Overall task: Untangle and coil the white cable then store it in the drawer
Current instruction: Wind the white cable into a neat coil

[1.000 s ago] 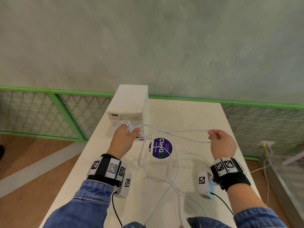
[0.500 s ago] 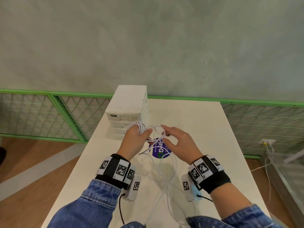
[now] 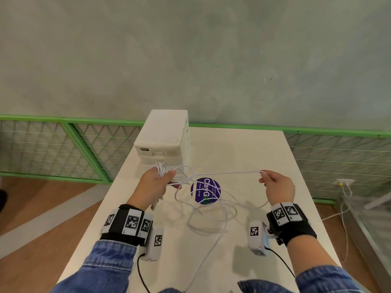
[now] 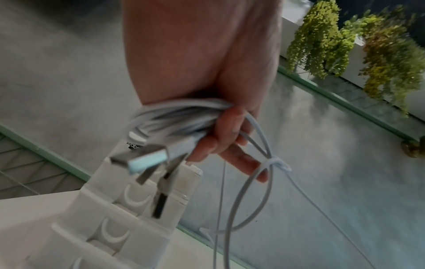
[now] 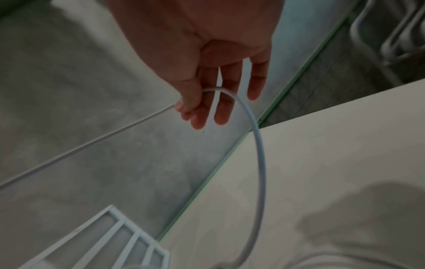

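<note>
Left grip: the left hand (image 3: pixel 155 185) has its fingers curled round a bundle of coils of the cable (image 4: pixel 174 118), held above the table (image 3: pixel 264 149) just in front of the drawer unit (image 3: pixel 164 134).
Right grip: the right hand (image 3: pixel 279 188) pinches one strand between thumb and forefinger; the other fingers (image 5: pixel 255 81) hang straight.
Cable: thin, white, round; a strand runs taut between the hands, with a knot (image 4: pixel 274 162) just beside the left fingertips; loose tangled loops lie on the near table.
Plug: a flat metal USB plug (image 4: pixel 138 160) in a white shell sticks out below the left hand.
Writing: the round purple sticker (image 3: pixel 205 190) on the table reads "ClayGo"; the small dark label on the drawer unit is too small to read.
</note>
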Demonstrator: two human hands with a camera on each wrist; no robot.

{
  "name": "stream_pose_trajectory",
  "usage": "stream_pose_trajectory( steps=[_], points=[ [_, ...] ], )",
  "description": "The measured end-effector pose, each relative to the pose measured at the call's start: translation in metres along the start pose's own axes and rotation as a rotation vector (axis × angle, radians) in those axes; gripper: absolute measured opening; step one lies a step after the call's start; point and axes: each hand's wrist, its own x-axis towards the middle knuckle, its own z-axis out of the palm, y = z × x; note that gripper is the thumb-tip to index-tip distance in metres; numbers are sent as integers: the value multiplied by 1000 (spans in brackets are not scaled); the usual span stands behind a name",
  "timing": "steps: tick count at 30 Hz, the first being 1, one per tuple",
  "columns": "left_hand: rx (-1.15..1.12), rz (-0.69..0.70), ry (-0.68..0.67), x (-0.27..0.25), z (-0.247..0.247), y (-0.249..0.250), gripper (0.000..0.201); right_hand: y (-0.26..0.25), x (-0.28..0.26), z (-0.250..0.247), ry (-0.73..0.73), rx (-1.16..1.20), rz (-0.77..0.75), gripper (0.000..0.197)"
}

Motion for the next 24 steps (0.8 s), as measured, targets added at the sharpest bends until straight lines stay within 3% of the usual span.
stream_pose_trajectory(
  steps=[2,6,8,10,12,15,17,22,24],
  points=[
    [-36,-13,11,1,-1,0,38,12,3,-8,2,-51,84,22],
    [-50,-1,7,2,12,6,42,10,2,-6,-155,-312,196,28],
    [-15,29,3,3,21,7,46,-7,-3,0,-180,-435,43,47],
    [28,61,9,6,27,9,49,-35,-11,3,-129,-328,-297,61],
    [40,82,12,9,32,12,50,-65,-24,4,-223,-173,-552,62],
    [33,121,3,8,37,23,47,-88,-43,14,-540,-136,-643,45],
    [8,136,16,8,38,29,44,-91,-49,21,-598,-66,-615,29],
    [-134,133,-122,2,39,41,40,-99,-47,24,-367,104,-642,19],
    [-162,132,-217,-7,41,45,34,-104,-44,20,-254,221,-571,21]
  ],
)
